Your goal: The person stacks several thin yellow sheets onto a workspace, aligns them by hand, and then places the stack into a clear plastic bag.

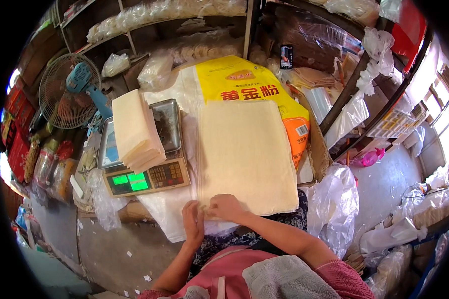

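Note:
A stack of large, thin cream sheets lies flat before me, partly over a yellow printed bag. At its near left corner, my right hand has its fingers bent and pinched at the sheets' edge. My left hand is beside it, fingertips at the same corner; whether it grips the edge is hard to tell. To the left, a folded bundle of similar sheets rests on the metal tray of a digital scale with a lit green display.
A blue desk fan stands at the back left, near packed goods. Shelves with plastic-wrapped bundles run along the back. A cardboard box and a clear plastic bag are right of the stack. A phone stands behind.

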### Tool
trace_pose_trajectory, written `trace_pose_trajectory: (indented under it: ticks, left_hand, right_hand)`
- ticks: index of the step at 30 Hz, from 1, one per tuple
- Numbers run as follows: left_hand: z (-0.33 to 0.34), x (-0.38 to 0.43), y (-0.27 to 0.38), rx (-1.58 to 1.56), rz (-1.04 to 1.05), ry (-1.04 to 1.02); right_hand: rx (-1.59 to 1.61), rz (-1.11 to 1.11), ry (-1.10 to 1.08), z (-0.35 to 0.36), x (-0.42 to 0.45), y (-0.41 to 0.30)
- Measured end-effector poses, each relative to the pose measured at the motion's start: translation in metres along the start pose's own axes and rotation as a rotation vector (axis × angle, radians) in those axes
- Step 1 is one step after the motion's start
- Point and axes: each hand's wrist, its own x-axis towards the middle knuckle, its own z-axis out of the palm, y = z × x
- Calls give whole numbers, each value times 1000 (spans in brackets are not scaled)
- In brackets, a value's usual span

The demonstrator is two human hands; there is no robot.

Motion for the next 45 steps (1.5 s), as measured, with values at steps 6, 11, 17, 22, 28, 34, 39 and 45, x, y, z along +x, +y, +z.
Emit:
trace_pose_trajectory:
  ticks: [6,11,17,22,28,34,39,45]
  left_hand:
    - [2,2,1,-56,-18,20]
    - [2,16,18,264,298,-87]
    - [2,28,25,400,330,-433]
    - [24,49,32,263,370,-555]
    - [45,42,40,393,445,-496]
    - [45,51,52,504,349,-638]
    - [73,72,54,479,277,-699]
    - [98,64,43,219,486,-538]
  right_hand:
    - [121,165,-50,-11,7,7]
    - [383,286,150,-19,5,17]
    - [335,41,334,-86,8,-3]
    - [-58,-165,82,-81,-37,-1]
    - [-318,-14,168,-70,-61,35]
    - [-171,214,345,-122,-47,14]
    - [26,0,381,-102,-59,18]
    - [-375,-152,431,-87,-74,35]
